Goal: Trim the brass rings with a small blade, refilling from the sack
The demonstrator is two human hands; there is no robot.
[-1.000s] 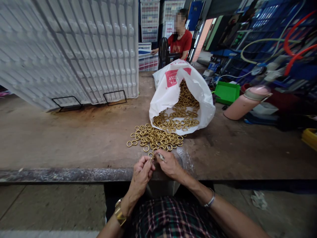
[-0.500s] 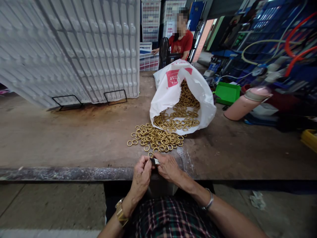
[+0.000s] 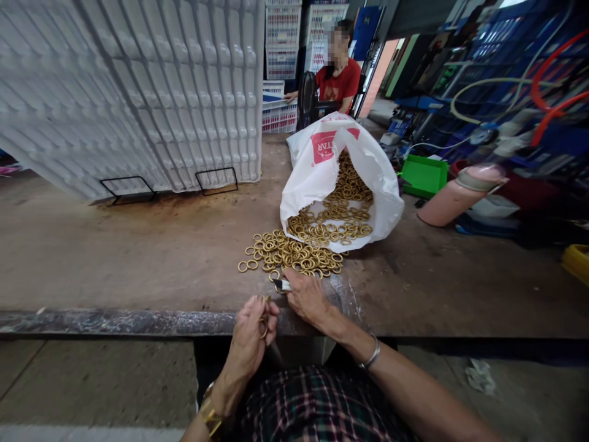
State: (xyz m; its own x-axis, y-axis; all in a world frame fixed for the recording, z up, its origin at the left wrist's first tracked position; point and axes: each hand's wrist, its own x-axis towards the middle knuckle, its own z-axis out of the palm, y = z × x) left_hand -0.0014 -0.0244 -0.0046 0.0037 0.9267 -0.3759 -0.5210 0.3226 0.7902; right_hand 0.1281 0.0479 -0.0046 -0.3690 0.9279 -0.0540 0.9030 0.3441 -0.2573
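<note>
My left hand (image 3: 251, 325) is closed at the table's front edge, with a gold-coloured metal ring (image 3: 262, 328) between its fingers; a bit of another ring seems to show at the fingertips. My right hand (image 3: 309, 298), just right of it and a little farther forward, grips a small tool (image 3: 284, 285) with a white body and a dark pointed tip, probably a blade. That hand is at the near edge of a loose pile of gold rings (image 3: 294, 253). Behind the pile a white plastic bag (image 3: 304, 184) lies on its side, its mouth towards me, full of more rings.
White ribbed plastic trays (image 3: 197, 92) stand upright at left against black wire stands (image 3: 216, 181). To the right are a pink bottle (image 3: 448, 202) and a green tray (image 3: 424, 176). A co-worker in a red shirt (image 3: 343, 83) sits beyond the brown table (image 3: 138, 264).
My hands have moved apart: the left drew back towards me with a ring, the right went slightly forward to the pile with the tool, whose dark tip now points left.
</note>
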